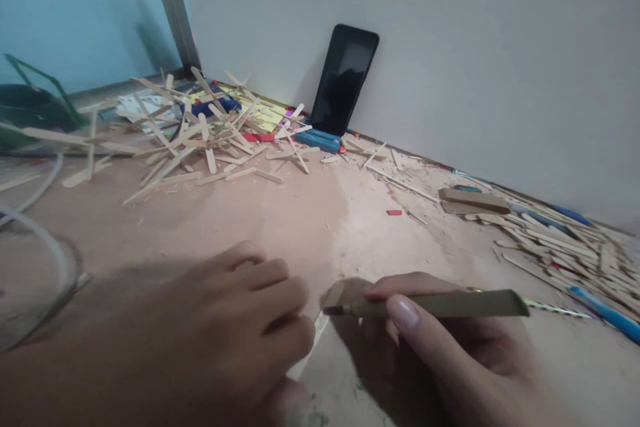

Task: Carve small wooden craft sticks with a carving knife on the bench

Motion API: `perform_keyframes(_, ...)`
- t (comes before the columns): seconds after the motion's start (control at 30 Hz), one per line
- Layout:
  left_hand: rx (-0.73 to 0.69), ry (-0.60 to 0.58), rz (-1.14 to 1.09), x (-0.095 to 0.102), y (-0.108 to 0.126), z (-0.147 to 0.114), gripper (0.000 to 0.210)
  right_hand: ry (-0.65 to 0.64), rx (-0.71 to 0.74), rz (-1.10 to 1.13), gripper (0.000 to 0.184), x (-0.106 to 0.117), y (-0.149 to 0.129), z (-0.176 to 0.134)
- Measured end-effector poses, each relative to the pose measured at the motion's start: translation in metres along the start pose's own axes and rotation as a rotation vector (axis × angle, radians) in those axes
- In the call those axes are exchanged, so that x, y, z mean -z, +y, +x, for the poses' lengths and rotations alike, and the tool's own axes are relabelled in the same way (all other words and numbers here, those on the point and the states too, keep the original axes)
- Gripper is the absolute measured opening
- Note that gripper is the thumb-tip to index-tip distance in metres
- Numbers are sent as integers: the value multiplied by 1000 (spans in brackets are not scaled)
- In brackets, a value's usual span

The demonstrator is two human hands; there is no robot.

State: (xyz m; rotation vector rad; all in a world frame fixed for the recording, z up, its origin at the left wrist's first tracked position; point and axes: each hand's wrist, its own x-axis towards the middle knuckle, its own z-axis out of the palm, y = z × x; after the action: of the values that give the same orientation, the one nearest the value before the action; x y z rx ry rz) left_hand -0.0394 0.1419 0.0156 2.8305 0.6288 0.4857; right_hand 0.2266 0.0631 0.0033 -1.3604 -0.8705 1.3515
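My right hand (440,340) grips a slim olive-green tool (440,303) with a dark narrow tip, much like a craft knife, between thumb and fingers. The tip points left and meets a wooden craft stick (320,335) on the tabletop, near its far end. With fingers curled, my left hand (240,327) pins the stick down from the left. Part of the stick is hidden beneath the left fingers. The near parts of both hands are blurred.
Star-shaped assemblies of craft sticks (205,137) are heaped at the back left. A phone (346,80) leans on the wall, its foot on a blue block (319,140). Loose sticks (565,240) and a blue pen (607,315) lie right. A white cable (55,240) curves at left.
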Motion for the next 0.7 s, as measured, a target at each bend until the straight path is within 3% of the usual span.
perform_keyframes(0.1,35,-93,-15,6,-3,0,24,43,68,-192,46,7,-5,-2)
perform_keyframes(0.2,-8,-119,21,12,-4,3,30,-20,123,-241,41,11,-13,-3)
perform_keyframes(0.33,-104,-166,170,17,2,14,29,-13,-14,-142,38,7,-29,-5)
perform_keyframes(0.47,-17,-267,65,22,3,32,28,53,-99,-179,36,14,-36,-15)
perform_keyframes(0.6,78,-366,-112,35,-2,50,21,27,97,-458,31,38,-26,-23)
perform_keyframes(0.7,104,-421,-183,43,-5,58,19,-132,319,-680,29,50,-16,-24)
